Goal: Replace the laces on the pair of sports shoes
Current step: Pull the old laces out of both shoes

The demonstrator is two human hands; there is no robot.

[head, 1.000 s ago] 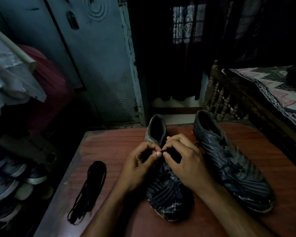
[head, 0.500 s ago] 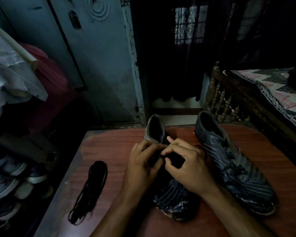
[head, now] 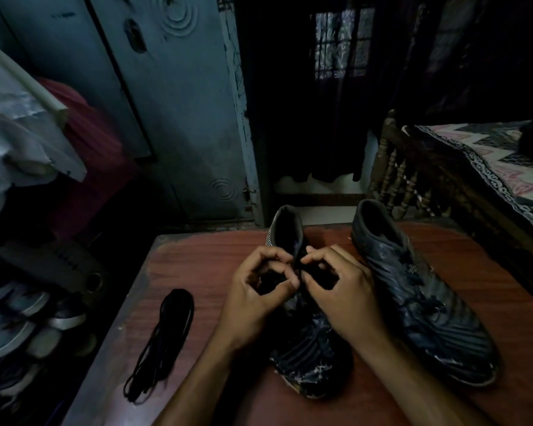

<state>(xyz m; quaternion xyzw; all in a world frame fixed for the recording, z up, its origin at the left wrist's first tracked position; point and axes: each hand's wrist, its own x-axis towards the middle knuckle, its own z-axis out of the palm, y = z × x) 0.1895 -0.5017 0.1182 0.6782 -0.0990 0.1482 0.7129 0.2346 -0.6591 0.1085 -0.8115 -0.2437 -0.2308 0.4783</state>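
Two dark sports shoes stand on a reddish wooden table, toes toward me. Both my hands are over the laced part of the left shoe. My left hand pinches the dark lace near the shoe's top eyelets between thumb and forefinger. My right hand pinches the lace just beside it, fingertips almost touching the left hand's. The lace itself is hard to see in the dim light. The right shoe lies untouched with its lace in place. A bundle of loose black laces lies on the table's left side.
A grey door stands behind the table. Several shoes are stacked on a rack at the left, under hanging clothes. A wooden bed frame with a patterned cover is at the right.
Both hands have shifted slightly at the top of the left shoe, and their thumbs and forefingers now form open loops while pinching the lace. The shoes and lace bundle stayed in place.
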